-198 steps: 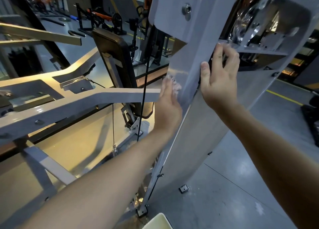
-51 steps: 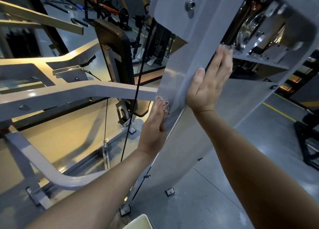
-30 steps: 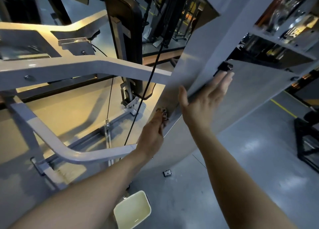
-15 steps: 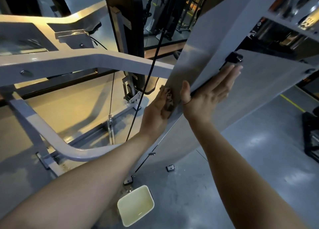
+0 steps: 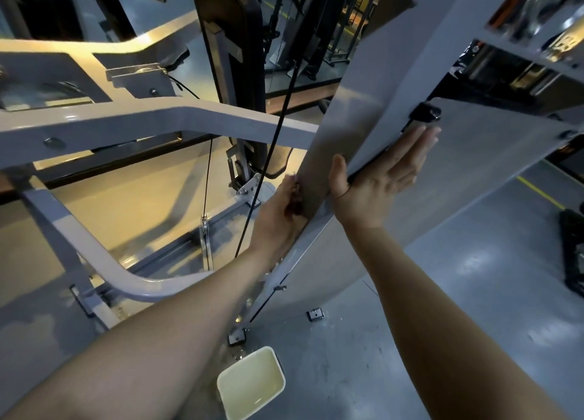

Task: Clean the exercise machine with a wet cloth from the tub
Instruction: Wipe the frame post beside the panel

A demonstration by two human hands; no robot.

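Observation:
The grey upright column (image 5: 357, 109) of the exercise machine slants through the middle of the view. My left hand (image 5: 278, 217) presses a small cloth (image 5: 296, 198) flat against the column's left face; only a dark, patterned edge of the cloth shows past my fingers. My right hand (image 5: 382, 179) lies open and flat on the column's right side, thumb hooked over its edge, fingertips just below a black knob (image 5: 425, 113). A pale rectangular tub (image 5: 251, 386) holding some liquid stands on the floor below my arms.
A grey frame arm (image 5: 151, 119) and a curved tube (image 5: 104, 261) cross the left. A black cable (image 5: 271, 154) runs down beside my left hand. A black padded seat back (image 5: 230, 56) stands behind. Grey floor with water splashes lies to the right.
Both hands slid down the column from near the top bolt to its lower part. In the last half second the left hand with the cloth moved slightly lower; the tub came further into view.

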